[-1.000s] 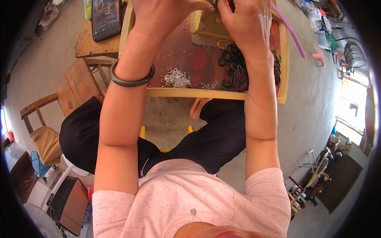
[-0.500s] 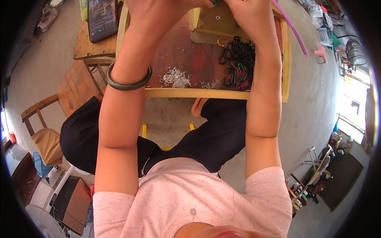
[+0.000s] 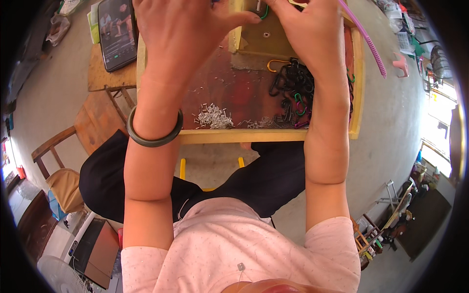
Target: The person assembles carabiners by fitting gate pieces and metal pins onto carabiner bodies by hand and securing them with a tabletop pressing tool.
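At the top edge of the picture, a green carabiner (image 3: 265, 12) with a silvery part beside it shows between my two hands. My left hand (image 3: 183, 36) comes in from its left, the thumb tip touching the green curve; its other fingers are partly cut off. My right hand (image 3: 310, 34) meets it from the other side with the thumb against it. Below them lies a wood-edged tray (image 3: 244, 136) with a reddish bottom. A heap of black carabiners (image 3: 297, 78), with some green and purple ones, fills its right side. Small silver pins (image 3: 215, 117) are piled near the front edge.
A phone (image 3: 117, 34) stands on a wooden stool (image 3: 112, 78) to the left, near a wooden chair (image 3: 93, 115). A pinkish-purple ribbed hose (image 3: 369, 41) hangs past the tray's right side. A pink stool (image 3: 401, 65) is farther right.
The tray, phone and hands now sit lower in the picture, so more of both hands shows. The green carabiner stays between the thumbs.
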Tool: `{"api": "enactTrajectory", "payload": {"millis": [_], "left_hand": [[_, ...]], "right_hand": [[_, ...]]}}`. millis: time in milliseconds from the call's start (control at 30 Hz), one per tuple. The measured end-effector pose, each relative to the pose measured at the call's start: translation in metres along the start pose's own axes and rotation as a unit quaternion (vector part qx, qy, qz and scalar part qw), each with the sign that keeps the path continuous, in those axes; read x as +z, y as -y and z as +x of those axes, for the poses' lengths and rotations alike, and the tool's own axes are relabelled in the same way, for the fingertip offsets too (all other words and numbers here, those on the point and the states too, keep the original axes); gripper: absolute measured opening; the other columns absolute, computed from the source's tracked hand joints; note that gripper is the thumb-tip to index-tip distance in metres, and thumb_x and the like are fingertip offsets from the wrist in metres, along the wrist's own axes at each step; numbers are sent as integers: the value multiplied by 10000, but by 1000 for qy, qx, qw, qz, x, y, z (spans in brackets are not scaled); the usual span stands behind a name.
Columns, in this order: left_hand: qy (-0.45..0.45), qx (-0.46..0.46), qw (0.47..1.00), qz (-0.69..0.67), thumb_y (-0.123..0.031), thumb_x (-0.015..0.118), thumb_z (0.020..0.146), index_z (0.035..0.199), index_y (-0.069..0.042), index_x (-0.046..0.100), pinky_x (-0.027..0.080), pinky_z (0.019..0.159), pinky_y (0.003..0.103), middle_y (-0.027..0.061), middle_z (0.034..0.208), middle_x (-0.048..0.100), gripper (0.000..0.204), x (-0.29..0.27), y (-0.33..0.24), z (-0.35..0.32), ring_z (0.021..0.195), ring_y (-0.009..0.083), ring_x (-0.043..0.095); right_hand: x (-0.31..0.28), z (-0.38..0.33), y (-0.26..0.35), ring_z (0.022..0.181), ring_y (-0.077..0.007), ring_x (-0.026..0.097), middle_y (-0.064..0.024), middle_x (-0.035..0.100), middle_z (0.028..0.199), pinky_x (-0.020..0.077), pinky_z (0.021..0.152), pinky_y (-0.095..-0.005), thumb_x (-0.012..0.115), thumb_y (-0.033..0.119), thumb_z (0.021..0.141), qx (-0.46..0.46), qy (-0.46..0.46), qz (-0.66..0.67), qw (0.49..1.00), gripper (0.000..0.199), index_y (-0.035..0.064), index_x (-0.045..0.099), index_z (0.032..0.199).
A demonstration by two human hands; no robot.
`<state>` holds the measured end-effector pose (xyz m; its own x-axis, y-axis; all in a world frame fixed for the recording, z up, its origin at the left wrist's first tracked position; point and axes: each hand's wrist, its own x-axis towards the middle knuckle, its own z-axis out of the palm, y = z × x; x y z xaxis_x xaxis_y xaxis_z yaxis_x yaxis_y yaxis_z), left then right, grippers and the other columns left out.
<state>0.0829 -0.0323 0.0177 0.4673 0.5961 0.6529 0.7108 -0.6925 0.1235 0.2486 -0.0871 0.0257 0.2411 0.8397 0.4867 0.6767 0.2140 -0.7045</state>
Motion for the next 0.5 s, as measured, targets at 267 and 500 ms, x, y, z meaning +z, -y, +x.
{"api": "enactTrajectory", "payload": {"millis": [267, 500], "left_hand": [[-84, -8, 996, 11, -351, 938, 613, 1516, -94, 410, 270, 1211, 496, 154, 1549, 376, 1077, 7, -9, -11, 1486, 361, 304], [33, -59, 997, 36, -321, 944, 642, 1503, -75, 428, 274, 1207, 507, 164, 1557, 380, 1034, 3, -9, -17, 1492, 384, 303]], "right_hand": [[-6, -9, 31, 806, -377, 717, -208, 729, 899, 558, 726, -423, 669, 74, 896, -10, -28, -112, 993, 180, 16, 735, 1054], [-22, -6, 52, 776, -296, 732, -211, 727, 863, 555, 672, -395, 639, 59, 918, 101, 65, -85, 989, 158, -9, 724, 1032]]}}
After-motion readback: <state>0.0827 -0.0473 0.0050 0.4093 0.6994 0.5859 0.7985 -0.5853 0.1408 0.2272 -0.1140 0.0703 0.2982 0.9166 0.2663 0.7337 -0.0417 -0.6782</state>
